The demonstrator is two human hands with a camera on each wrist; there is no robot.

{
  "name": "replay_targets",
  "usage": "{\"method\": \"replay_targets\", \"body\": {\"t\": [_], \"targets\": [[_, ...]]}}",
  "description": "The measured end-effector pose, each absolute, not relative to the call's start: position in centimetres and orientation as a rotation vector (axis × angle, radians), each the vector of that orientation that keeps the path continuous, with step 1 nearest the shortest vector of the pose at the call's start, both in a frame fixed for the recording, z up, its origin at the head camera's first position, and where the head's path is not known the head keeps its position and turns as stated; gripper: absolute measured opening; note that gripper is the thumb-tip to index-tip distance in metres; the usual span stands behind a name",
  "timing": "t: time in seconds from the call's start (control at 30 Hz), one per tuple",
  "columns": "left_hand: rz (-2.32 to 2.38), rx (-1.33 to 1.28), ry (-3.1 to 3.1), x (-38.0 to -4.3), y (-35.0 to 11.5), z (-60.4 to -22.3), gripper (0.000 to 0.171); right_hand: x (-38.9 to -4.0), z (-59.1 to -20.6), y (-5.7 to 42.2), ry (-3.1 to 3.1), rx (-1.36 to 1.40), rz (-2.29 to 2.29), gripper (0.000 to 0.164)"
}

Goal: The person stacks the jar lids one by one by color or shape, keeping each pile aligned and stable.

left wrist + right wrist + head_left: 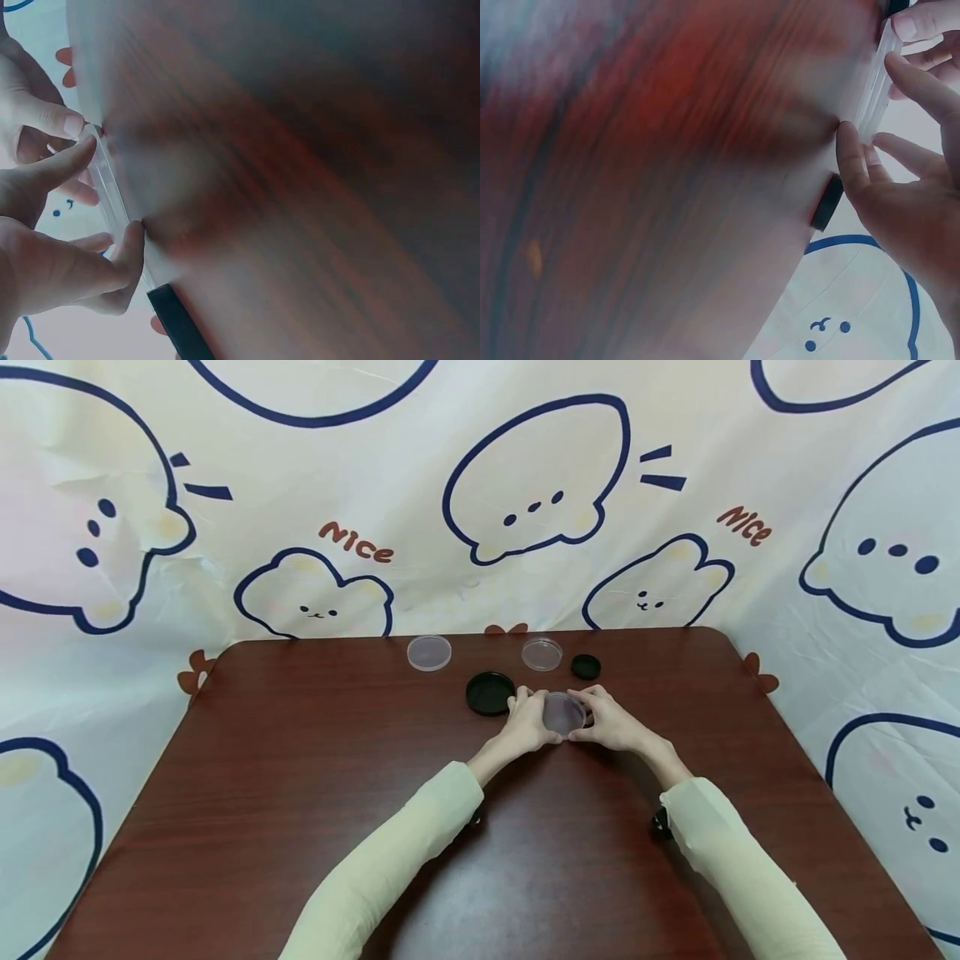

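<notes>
Left hand [531, 722] and right hand [613, 722] pinch the clear shallow round dish [563, 716] between them on the brown table [300, 818], fingers and thumbs on its rim. Uneven squeeze could skid it; left fingers could bump the large black round dish [490, 694] just beside. Fingers hide parts of the rim; lidded or not, can't tell.

Round dishes [564, 714] on brown table [247, 793]

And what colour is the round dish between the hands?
The dish is see-through with a greyish-purple look; it shows best in the head view.
</notes>
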State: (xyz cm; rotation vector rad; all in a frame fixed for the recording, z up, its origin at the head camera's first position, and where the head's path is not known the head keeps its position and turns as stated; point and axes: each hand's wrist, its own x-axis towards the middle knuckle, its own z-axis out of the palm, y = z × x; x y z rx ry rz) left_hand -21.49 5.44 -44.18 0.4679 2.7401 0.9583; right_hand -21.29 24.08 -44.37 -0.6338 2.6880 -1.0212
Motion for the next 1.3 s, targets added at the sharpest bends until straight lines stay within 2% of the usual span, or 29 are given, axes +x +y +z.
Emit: {"method": "replay_targets", "body": {"t": [0.73,1.3], "targets": [[1.054,0.69,2.691,-19.2,-0.8,-43.8,0.077,-18.4,-43.1,19.5,2.712,-0.634,-1.032,0.075],[1.015,0.622,2.737,-17.0,-5.6,-43.6,0.077,-17.1,-43.2,14.6,2.695,-0.699,-0.948,0.074]]}}
